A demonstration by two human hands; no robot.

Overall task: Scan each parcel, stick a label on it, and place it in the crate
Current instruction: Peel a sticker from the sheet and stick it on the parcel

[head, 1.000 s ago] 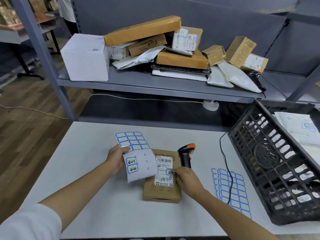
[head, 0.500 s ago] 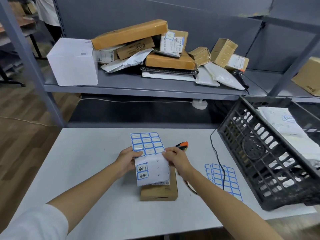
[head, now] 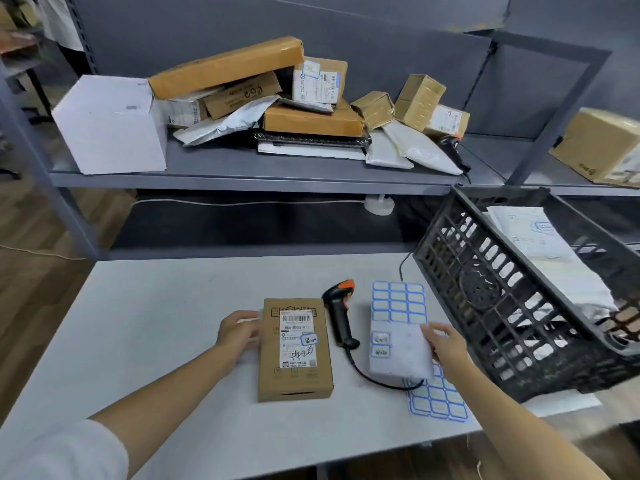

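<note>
Head view, looking down at a pale table (head: 145,327) with both forearms reaching in from the near edge.

Nearest, at about 6 o'clock, a flat brown cardboard parcel (head: 295,379) lies face up. Its white shipping label (head: 297,337) carries a barcode, digits that look like "855-8055-01", and handwriting I cannot read. A small blue-bordered sticker (head: 309,339) is already on that label, so the labelling step looks done.

The left hand (head: 239,332), at 9 o'clock of the parcel, rests against its left edge with fingers loosely bent, apparently steadying it or readying to lift it; whether it truly grips is unclear.

At 3 o'clock of the parcel a black barcode scanner (head: 341,315) with an orange tip lies on the table, its cable trailing toward the near edge.

Further right, the right hand (head: 445,344) lays its fingers flat on a sticker sheet (head: 398,327), seemingly setting it down over a second sheet (head: 438,401).

At 2 o'clock a black lattice crate (head: 519,317) tilts toward the person, white mailers already inside.

Farthest, at 12 o'clock, a grey shelf (head: 242,174) holds waiting boxes and mailers; their print is too small to read.
</note>
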